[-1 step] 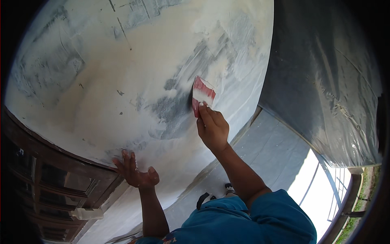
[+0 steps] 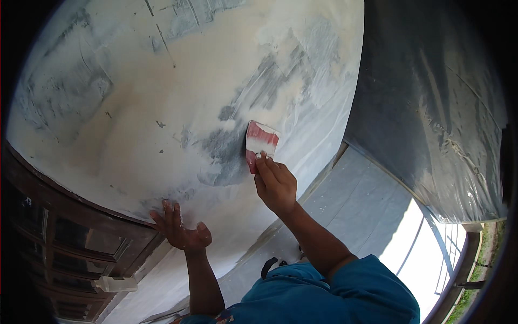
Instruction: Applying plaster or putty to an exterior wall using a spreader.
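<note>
My right hand (image 2: 278,183) grips a red putty spreader (image 2: 261,141) with a white band of filler across its face. The spreader's left edge lies against the wall (image 2: 178,97), over a dark grey patch. Whitish and beige filler covers much of the wall, and streaky grey areas show through it. Lower on the left, my left hand (image 2: 183,229) is raised with fingers and thumb spread, close to the wall near the dark wooden frame. White smears mark its fingers. Whether its fingertips touch the wall I cannot tell. Nothing is held in it.
A brown wooden panelled door or window (image 2: 81,243) borders the wall at lower left, with a pale fitting (image 2: 116,284) on it. Dark plastic sheeting (image 2: 431,108) hangs at right. Grey floor (image 2: 356,200) runs below, partly sunlit beside a railing (image 2: 464,283).
My right hand has drawn the putty spreader down and slightly left along the wall. My left hand has stayed in place.
</note>
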Action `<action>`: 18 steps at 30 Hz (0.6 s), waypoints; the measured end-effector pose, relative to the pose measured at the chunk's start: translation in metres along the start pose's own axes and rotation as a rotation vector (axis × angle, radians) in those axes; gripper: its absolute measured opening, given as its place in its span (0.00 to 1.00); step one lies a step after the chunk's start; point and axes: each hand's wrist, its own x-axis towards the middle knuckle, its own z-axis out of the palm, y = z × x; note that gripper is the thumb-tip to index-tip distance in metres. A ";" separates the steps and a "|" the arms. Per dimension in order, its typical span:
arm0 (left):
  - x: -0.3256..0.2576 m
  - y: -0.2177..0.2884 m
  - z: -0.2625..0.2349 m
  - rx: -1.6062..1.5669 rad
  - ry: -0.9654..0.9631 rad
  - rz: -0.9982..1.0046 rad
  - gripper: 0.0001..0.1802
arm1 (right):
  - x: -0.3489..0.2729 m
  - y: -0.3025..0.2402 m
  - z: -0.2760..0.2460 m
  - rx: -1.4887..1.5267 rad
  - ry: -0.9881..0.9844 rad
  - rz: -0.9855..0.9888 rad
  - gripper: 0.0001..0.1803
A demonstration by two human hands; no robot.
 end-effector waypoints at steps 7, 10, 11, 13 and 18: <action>-0.002 -0.005 -0.010 -0.014 -0.019 -0.004 0.34 | 0.002 0.010 -0.060 0.082 0.017 0.096 0.23; 0.002 -0.001 -0.004 -0.014 -0.006 -0.016 0.34 | 0.057 0.066 -0.060 -0.111 0.247 0.228 0.19; 0.003 0.001 -0.004 -0.008 -0.007 -0.022 0.33 | 0.061 0.076 -0.053 -0.122 0.207 0.224 0.19; 0.002 0.003 -0.002 -0.026 0.004 -0.016 0.33 | 0.045 0.072 -0.028 -0.124 0.127 0.178 0.20; -0.001 -0.001 -0.003 -0.044 0.011 -0.021 0.32 | -0.057 -0.018 -0.015 0.153 -0.125 0.068 0.22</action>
